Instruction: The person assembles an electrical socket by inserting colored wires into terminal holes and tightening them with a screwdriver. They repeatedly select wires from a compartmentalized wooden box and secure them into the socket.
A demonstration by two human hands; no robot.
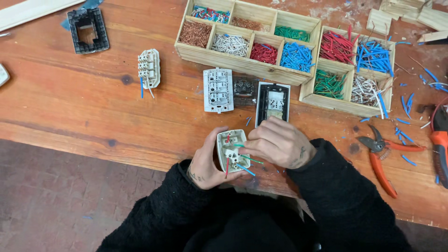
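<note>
Over the near edge of the wooden table [93, 112], the left hand [205, 163] cups a white socket [232, 150] with red, green and blue wires, while the right hand [277, 142] pinches its wires.

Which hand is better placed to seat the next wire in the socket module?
Probably the right hand: its fingertips are already on the wires at the socket module, while the left hand cradles the module from beneath.

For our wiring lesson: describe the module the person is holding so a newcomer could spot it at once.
Start at the wooden workbench and find its near edge. There the left hand cradles a white rectangular switch module, with the right hand at it. Unlike the modules lying on the bench, it sprouts red, green and blue wires.
</note>
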